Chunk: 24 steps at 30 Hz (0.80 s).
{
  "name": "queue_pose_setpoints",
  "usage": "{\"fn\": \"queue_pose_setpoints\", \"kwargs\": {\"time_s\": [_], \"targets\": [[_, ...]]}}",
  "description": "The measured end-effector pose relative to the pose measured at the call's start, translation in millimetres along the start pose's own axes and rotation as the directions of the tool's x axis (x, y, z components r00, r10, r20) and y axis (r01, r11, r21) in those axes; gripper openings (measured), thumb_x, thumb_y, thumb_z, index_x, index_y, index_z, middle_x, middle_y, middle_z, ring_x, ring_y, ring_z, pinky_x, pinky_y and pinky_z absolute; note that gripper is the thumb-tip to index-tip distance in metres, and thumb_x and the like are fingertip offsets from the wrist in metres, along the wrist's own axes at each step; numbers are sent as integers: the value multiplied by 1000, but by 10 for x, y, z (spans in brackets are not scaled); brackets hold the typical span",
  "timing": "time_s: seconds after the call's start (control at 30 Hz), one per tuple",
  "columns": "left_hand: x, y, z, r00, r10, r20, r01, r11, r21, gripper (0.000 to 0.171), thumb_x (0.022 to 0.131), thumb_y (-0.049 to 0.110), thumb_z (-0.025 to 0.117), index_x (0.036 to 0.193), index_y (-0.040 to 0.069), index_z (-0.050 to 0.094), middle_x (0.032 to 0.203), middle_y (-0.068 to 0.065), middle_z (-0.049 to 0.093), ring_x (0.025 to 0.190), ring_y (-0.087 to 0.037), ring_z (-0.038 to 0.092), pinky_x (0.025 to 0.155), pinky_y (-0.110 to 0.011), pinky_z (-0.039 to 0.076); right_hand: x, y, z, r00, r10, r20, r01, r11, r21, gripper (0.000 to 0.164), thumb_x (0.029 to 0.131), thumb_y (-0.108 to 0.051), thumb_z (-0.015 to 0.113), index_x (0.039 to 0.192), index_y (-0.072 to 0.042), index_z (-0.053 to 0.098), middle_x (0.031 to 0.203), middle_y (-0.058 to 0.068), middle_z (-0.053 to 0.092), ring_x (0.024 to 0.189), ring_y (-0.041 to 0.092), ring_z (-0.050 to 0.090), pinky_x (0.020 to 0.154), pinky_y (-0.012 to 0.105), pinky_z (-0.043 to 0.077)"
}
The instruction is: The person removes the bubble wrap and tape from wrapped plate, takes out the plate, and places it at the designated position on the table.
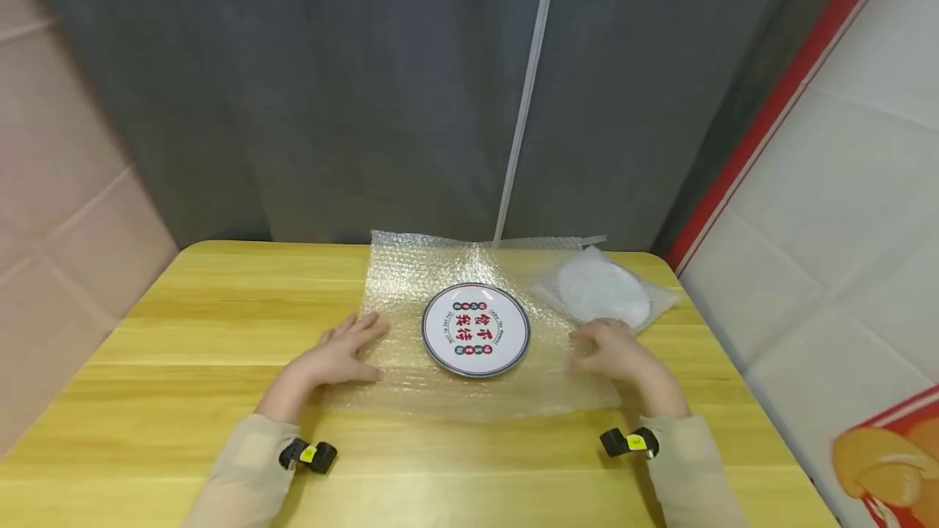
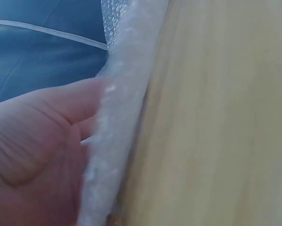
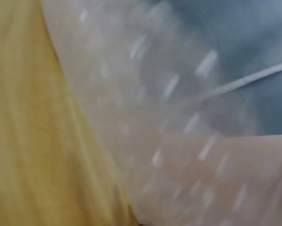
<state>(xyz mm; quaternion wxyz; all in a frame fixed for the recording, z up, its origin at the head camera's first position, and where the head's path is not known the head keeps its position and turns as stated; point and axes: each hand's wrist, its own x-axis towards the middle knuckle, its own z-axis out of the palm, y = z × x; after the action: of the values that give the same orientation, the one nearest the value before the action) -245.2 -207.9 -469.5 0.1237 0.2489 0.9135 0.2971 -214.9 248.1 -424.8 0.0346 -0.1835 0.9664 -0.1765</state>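
A round white plate (image 1: pixel 476 330) with red and dark lettering and a dark blue rim lies on a sheet of clear bubble wrap (image 1: pixel 411 275) spread over the table. At the sheet's left edge is my left hand (image 1: pixel 333 355), fingers extended over the wrap and thumb held apart. My right hand (image 1: pixel 612 355) is at the opposite edge, its fingers slightly bent and parted from the thumb. In the left wrist view, raised bubble wrap (image 2: pixel 117 113) covers the left fingertips. Wrap (image 3: pixel 145 94) also rises in front of the right hand in the blurred right wrist view.
Behind my right hand sits a second round item (image 1: pixel 601 292) in a translucent white wrapper, overlapping the bubble wrap's right side. The wooden table (image 1: pixel 220 332) meets a dark grey curtain (image 1: pixel 330 104) at the back. A pale panel (image 1: pixel 844 186) stands along the right.
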Motion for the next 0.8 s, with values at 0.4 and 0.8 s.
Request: {"fn": "queue_pose_setpoints", "kwargs": {"time_s": [0.4,0.8], "targets": [[1,88,71,998,-53,27,52,998,45,105,67,45,81,148,2,30,155,-25,7,139,-48,-4,105,-70,-6,-8,-55,191,999,-35,-15,35,998,-50,69,68,-27,84,125,4,59,135,33,43,127,56,29,107,67,16],[2,179,75,998,-60,21,58,995,85,109,64,45,83,147,-3,31,153,-29,7,140,-45,-1,105,-70,-6,7,-212,273,1000,10,4,-9,999,-38,68,67,-8,81,130,1,56,139,35,36,128,53,30,106,67,21]]}}
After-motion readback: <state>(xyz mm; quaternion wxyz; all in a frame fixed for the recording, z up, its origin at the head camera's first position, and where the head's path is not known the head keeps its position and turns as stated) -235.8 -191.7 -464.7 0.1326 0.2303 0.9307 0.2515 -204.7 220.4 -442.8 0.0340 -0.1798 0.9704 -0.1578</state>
